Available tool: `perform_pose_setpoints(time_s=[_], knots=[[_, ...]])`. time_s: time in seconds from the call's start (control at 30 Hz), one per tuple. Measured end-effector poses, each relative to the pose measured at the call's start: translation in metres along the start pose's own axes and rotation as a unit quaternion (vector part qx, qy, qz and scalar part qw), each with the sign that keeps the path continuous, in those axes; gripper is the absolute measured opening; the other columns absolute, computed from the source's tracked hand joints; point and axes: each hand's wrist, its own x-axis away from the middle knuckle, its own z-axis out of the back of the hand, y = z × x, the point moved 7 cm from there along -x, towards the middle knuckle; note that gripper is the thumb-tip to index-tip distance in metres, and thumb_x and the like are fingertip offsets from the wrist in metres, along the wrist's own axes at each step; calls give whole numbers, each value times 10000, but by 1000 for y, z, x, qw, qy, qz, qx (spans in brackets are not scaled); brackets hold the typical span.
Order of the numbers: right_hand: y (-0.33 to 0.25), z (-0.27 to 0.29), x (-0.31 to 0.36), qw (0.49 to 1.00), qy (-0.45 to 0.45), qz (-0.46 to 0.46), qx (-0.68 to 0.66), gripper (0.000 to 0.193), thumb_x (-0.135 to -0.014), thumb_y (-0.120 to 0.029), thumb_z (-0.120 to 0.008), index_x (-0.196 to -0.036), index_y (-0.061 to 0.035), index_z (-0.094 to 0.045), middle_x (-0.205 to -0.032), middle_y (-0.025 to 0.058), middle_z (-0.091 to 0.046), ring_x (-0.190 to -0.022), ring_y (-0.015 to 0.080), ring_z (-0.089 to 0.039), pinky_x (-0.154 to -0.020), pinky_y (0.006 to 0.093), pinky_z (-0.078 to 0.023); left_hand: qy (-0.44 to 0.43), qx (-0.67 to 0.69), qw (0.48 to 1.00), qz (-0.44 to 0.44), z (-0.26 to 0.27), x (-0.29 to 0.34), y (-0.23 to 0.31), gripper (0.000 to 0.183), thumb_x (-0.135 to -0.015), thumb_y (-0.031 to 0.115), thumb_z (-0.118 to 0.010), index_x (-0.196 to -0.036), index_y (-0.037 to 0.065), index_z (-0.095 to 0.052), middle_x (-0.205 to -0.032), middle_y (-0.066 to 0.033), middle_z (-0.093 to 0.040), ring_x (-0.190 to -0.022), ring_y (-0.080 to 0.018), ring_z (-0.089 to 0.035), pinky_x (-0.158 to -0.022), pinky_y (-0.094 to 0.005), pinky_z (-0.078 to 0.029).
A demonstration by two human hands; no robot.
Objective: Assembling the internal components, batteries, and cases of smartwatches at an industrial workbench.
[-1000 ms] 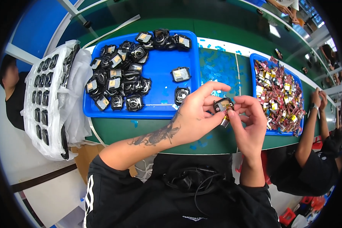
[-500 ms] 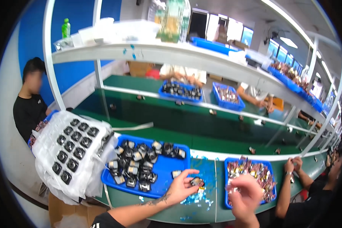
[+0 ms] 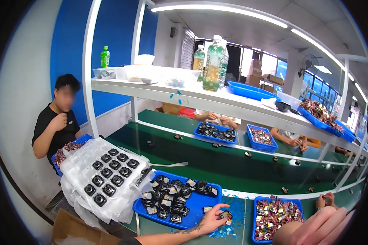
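My left hand [image 3: 214, 220] pinches a small black module [image 3: 225, 214] with a pale label, just right of a blue tray [image 3: 206, 202]. Many black modules [image 3: 171, 196] with round lens-like fronts and pale labels are heaped in that tray. A second blue tray [image 3: 256, 220] holds a pile of small parts with reddish wires [image 3: 276, 216]. My right hand [image 3: 315, 228], large and close at the lower right, has its fingers stretched out and apart; nothing shows in them. It partly hides the wired-parts tray.
A white moulded tray [image 3: 129, 179] with rows of black modules stands at left over a cardboard box [image 3: 75, 230]. Beyond runs a green conveyor [image 3: 229, 173] with scattered parts. A shelf [image 3: 184, 92] with bottles crosses above. A person [image 3: 55, 122] sits left; other people's hands work opposite and right.
The head view has swung up and left, so the scene sits further right and lower. My right hand has come closer and moved right. My left hand still holds the module.
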Motion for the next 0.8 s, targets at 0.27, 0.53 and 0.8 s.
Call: perform_pose_setpoints(time_s=[0.27,0.53,0.8], knots=[[236,-92,-50,967,-89,-168,170,235,-866,-104,-646,-1075,3,-652,-1038,171,-664,-983,278,-644,-802,360,-524,40,25,997,-61,17,-9,-18,491,-909,-2,-604,-1364,77,-437,-1011,-55,-641,-900,-101,-621,-735,-231,-517],[400,-140,-52,895,-221,-171,349,666,-845,-257,-698,-1386,18,-426,-1381,223,-490,-1334,362,-412,-1112,418,-336,115,-169,968,-143,9,2,16,456,-901,45,-609,-1336,102,-486,-1026,-95,-668,-895,-142,-664,-779,-285,-524],[418,-132,-58,879,-279,-133,363,480,-765,-149,-764,-1214,-73,-610,-1127,140,-650,-1040,307,-622,-884,402,-488,131,-183,959,-174,16,7,56,369,-891,3,-582,-1255,67,-577,-1125,-88,-651,-951,-132,-653,-774,-256,-538]])
